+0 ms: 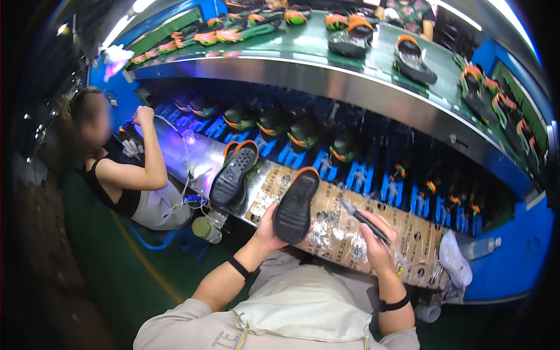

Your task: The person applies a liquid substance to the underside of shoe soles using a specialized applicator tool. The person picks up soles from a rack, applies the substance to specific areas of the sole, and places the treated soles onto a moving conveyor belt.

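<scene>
My left hand (pixel 266 231) is closed around the lower left side of a black shoe (pixel 296 205) with an orange rim at its top end. The sole of this shoe faces up, above the cardboard-covered bench. My right hand (pixel 380 242), to the right of the shoe and apart from it, grips a brush-like tool (pixel 372 226). The tool has a dark handle, and its pale tip points up and left. Left of the held shoe, another black shoe with an orange rim (pixel 234 173) leans sole-outward on the bench, partly covering a second one behind it.
Brown cardboard (pixel 344 236) under clear film covers the bench. Beyond it, a blue rack (pixel 290 156) holds several dark shoes. A green conveyor (pixel 303 41) above carries more. A clear bottle (pixel 483 248) and a white shoe-shaped piece (pixel 455 258) are right. A co-worker (pixel 131 169) sits left.
</scene>
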A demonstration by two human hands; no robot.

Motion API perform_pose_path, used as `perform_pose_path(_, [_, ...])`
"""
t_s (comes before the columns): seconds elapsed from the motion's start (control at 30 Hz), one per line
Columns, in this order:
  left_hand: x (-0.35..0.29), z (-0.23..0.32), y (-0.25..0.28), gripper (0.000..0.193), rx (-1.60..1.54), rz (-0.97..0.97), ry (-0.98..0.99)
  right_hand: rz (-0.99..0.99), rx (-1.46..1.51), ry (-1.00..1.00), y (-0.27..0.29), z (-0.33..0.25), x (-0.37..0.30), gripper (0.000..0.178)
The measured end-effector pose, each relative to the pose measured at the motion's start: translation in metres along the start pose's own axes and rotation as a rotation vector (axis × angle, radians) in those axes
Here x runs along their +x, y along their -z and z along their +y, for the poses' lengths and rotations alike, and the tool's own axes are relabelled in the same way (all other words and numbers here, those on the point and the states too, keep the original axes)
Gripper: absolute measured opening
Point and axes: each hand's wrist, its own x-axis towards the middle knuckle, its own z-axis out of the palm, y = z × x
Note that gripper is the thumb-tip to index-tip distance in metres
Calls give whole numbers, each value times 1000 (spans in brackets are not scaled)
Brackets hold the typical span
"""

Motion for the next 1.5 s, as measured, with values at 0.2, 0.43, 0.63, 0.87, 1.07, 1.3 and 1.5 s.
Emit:
perform_pose_path(0.2, [-4, 62, -125, 93, 159, -198, 66, 347, -163, -10, 10, 83, -23, 29])
perform_pose_path(0.43, [80, 163, -271, 95, 255, -421, -475, 309, -162, 9, -3, 111, -43, 31])
perform_pose_path(0.63, [97, 193, -253, 45, 1209, 202, -1356, 288, -223, 73, -15, 125, -49, 31])
perform_pose_path(0.87, [137, 268, -297, 82, 2424, 723, -1298, 242, -198, -27, -15, 123, -49, 33])
perform_pose_path(1.07, [168, 354, -312, 70, 2308, 518, -1202, 241, -212, -26, -15, 122, -46, 34])
perform_pose_path(1.3, [132, 432, -296, 60, 3200, 1017, -757, 216, -209, -75, -15, 118, -45, 35])
perform_pose_path(1.5, [90, 413, -335, 45, 2802, 570, -898, 217, -207, -68, -18, 120, -44, 35])
